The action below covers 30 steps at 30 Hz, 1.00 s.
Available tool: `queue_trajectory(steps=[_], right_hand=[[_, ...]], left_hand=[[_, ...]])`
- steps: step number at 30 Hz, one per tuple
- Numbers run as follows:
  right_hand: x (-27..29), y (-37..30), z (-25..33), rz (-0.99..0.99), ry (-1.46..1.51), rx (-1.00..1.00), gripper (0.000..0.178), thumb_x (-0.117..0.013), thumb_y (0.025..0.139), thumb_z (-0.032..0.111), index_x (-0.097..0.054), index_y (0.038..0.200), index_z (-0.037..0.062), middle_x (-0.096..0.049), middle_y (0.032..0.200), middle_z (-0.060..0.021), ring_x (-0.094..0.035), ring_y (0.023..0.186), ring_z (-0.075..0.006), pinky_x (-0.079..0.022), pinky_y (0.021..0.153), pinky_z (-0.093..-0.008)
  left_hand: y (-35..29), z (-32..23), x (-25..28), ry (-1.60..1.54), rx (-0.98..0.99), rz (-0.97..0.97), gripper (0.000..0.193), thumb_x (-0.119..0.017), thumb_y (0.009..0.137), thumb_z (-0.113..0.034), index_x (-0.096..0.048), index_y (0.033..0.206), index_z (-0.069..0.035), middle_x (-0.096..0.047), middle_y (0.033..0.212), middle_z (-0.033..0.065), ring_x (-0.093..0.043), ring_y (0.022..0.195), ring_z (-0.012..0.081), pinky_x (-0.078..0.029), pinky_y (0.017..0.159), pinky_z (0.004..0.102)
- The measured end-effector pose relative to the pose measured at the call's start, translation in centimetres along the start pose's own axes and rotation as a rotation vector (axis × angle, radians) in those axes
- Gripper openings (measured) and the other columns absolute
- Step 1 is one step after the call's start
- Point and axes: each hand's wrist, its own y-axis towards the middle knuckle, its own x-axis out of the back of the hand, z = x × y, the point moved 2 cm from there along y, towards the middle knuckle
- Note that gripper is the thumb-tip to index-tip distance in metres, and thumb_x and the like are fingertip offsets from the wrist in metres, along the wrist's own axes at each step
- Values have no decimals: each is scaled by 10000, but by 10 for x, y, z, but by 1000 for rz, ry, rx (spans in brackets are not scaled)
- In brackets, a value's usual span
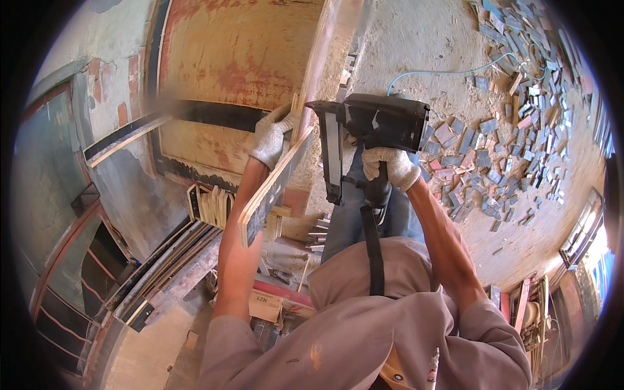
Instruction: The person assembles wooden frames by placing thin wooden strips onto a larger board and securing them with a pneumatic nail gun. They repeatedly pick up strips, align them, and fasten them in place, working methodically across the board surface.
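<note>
My left hand (268, 138), in a pale knit glove, is closed around a narrow plywood strip (272, 187) with a dark face. The strip lies at a slant by the long edge board (320, 58) of a large wooden panel (240, 49). My gloved right hand (392, 167) grips the handle of a black nail gun (383, 122). Its nose end points left, close to the strip and the edge board; whether it touches them I cannot tell. A dark crosspiece (214, 114) spans the panel to the left of my left hand.
Many small offcuts (500, 153) are scattered over the floor at right. A thin teal hose (448, 71) runs from behind the nail gun toward them. Stacked strips (172, 276) and short plywood pieces (211, 205) lie at left. A cardboard box (265, 307) is below.
</note>
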Motion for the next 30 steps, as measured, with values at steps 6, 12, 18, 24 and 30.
queue_trajectory(steps=[6,12,18,24,30], right_hand=[[3,2,-4,0,52,16,296,-623,903,116,-532,631,45,-511,596,-72,-508,547,-202,-444,579,-345],[-1,0,-6,-57,31,-21,270,-633,903,105,-560,654,31,-528,602,-80,-529,558,-210,-458,580,-355],[10,2,-17,-39,113,33,257,-645,921,115,-602,691,12,-537,615,-78,-537,564,-208,-471,590,-359],[11,6,-20,-49,68,58,202,-647,939,116,-624,781,-7,-544,637,-72,-543,580,-203,-484,611,-360],[12,3,-22,-28,121,18,174,-644,941,121,-629,819,-3,-550,648,-67,-532,576,-193,-481,609,-365]], left_hand=[[-26,-47,-31,1160,-389,-9,457,-671,957,-427,-720,1052,17,-723,961,211,-713,921,313,-540,803,399],[-18,-68,-46,1758,-225,-18,624,-613,867,-629,-690,872,-10,-705,873,261,-692,876,438,-532,785,522],[-26,-66,-48,1698,-268,-63,546,-638,887,-562,-683,848,-19,-688,825,269,-686,837,445,-525,751,524],[-25,-53,-22,1468,-338,-13,466,-584,985,-472,-698,921,-24,-652,845,288,-663,828,458,-508,704,486],[-13,-26,2,871,-170,-38,316,-632,1021,-279,-688,1060,30,-713,898,100,-654,812,167,-520,740,320]])
